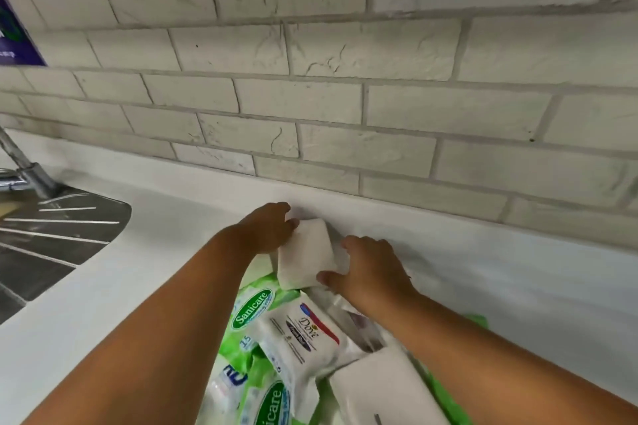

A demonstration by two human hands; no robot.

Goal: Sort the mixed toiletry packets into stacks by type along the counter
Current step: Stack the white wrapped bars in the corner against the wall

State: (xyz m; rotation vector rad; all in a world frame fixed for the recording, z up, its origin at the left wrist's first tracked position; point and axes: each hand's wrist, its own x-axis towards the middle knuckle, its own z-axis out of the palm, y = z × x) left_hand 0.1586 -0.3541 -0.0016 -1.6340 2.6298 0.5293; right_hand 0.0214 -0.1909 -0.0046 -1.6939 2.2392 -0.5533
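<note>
1. Both my hands hold one plain white packet near the back of the white counter, close to the brick wall.
2. My left hand grips its left top corner, fingers curled on the edge.
3. My right hand grips its right side, thumb pressed on the bottom corner.
4. I can see no writing on that packet.
5. Just below it, between my arms, lies the mixed pile.
6. A green pack in the pile says "Sanicare".
7. A white pack beside it says "Dove", with a red and blue stripe.
8. Another green pack lower down also says "Sanicare".
9. A plain white pack lies by my right arm.
10. Well off to the left are a metal sink and a tap.
</note>
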